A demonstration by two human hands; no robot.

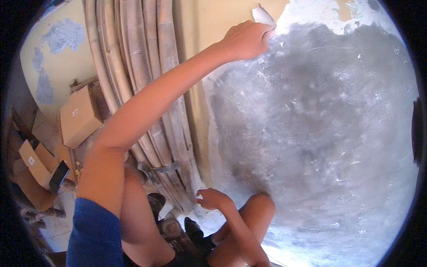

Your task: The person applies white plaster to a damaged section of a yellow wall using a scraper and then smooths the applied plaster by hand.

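Right of the bamboo poles' (138, 49) upper stretch, the left hand (247, 41) pinches a thin white piece (263, 17), scraper or paint flake, at the wall's (311, 111) ragged paint edge. Beside the poles' foot, the right hand's (211, 199) fingers curl; I cannot tell whether they hold anything. Edge work seems underway, calling next for a shallow, steady pull.

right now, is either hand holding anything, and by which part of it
The left hand appears to grip a pale flat piece by its lower end, its upper part sticking out. Whether the right hand holds anything cannot be told.
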